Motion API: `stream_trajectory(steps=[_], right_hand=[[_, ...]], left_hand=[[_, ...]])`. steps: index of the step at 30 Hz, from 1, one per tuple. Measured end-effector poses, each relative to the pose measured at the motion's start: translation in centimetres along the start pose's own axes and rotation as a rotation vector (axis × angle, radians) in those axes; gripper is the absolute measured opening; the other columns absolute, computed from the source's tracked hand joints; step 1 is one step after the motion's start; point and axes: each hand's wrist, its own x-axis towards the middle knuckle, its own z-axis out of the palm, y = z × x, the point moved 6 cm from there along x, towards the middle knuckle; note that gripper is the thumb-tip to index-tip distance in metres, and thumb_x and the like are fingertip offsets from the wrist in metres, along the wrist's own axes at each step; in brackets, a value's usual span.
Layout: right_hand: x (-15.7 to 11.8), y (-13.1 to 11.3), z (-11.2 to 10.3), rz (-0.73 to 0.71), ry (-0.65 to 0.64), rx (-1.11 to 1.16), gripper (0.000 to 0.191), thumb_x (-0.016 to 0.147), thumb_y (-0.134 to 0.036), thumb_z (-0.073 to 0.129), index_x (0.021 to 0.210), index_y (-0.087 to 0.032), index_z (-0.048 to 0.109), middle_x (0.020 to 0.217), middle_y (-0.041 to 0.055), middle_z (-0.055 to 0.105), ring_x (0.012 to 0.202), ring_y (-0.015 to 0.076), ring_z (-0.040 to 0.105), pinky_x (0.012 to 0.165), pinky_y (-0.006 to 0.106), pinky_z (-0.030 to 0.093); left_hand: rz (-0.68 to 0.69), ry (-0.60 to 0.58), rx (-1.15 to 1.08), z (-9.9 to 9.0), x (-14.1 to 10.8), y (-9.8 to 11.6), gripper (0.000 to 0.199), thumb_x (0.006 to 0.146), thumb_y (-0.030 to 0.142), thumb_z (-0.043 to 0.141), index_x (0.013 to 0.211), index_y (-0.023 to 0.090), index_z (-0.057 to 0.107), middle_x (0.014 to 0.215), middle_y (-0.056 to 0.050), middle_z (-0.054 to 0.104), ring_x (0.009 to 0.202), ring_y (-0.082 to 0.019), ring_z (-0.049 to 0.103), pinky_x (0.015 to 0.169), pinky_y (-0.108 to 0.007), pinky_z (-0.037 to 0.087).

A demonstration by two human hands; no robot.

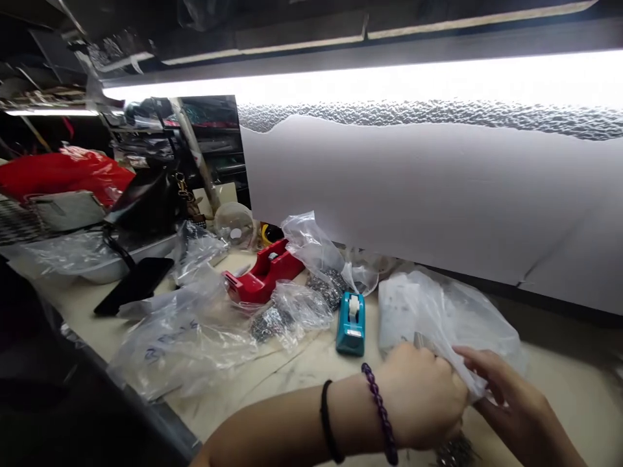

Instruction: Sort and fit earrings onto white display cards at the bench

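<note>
A clear plastic bag (452,311) with whitish contents lies at the right of the worktable, its gathered edge drawn toward me. My left hand (423,395), with a purple beaded bracelet and a black band on its wrist, is closed on the near part of this bag. From the right, my right hand (516,402) pinches the bag's edge between thumb and fingers. Below my left hand shows a small heap of dark, shiny pieces (455,451), partly hidden and too blurred to name. A teal tape dispenser (351,324) stands left of the bag.
A red tape dispenser (263,272) sits further left, among crumpled plastic bags (189,337) and small bags of dark metallic pieces (272,322). A black phone (134,285) lies near the left edge. A white panel (413,188) and a bright lamp (389,81) border the back.
</note>
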Motion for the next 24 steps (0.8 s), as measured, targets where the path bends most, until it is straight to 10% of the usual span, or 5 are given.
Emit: stream_trajectory(steps=[4,8,16,24], right_hand=[[0.0,-0.8,0.1,-0.023,-0.120,0.028,0.048,0.079,-0.019,0.050,0.126,-0.024,0.038,0.089,0.0038,0.060,0.065,0.0100,0.058,0.054,0.016,0.047],[0.4,-1.4,-0.1,-0.030,-0.162,0.000,0.024,0.079,-0.014,0.048,0.101,-0.021,0.052,0.075,0.0012,0.059,0.062,0.0102,0.056,0.053,0.017,0.045],[0.4,1.9,-2.5,0.080,0.074,-0.273,0.006,0.077,-0.022,0.049,0.074,-0.019,0.052,0.067,0.0012,0.059,0.054,0.0117,0.054,0.048,0.020,0.042],[-1.8,5.2,-7.5,0.290,0.416,-0.331,0.010,0.071,-0.029,0.056,0.074,-0.019,0.055,0.066,0.0032,0.059,0.053,0.0144,0.054,0.049,0.025,0.043]], left_hand=[[0.015,-0.076,0.004,0.3,-0.1,0.2,0.027,0.082,0.032,0.045,0.094,0.010,0.057,0.086,-0.010,0.062,0.075,-0.021,0.058,0.058,-0.032,0.042],[0.004,-0.174,-0.021,0.9,0.1,0.1,0.027,0.083,0.029,0.044,0.099,0.010,0.055,0.092,-0.010,0.061,0.081,-0.021,0.057,0.066,-0.033,0.043],[-0.006,-0.166,-0.089,-0.4,-0.5,-0.8,0.029,0.084,0.031,0.040,0.102,0.010,0.051,0.091,-0.009,0.060,0.080,-0.022,0.056,0.067,-0.036,0.044],[-0.341,-0.318,-0.045,1.7,0.1,-5.1,0.061,0.083,0.033,0.043,0.133,0.004,0.025,0.127,-0.025,0.042,0.100,-0.030,0.054,0.072,-0.038,0.045]])
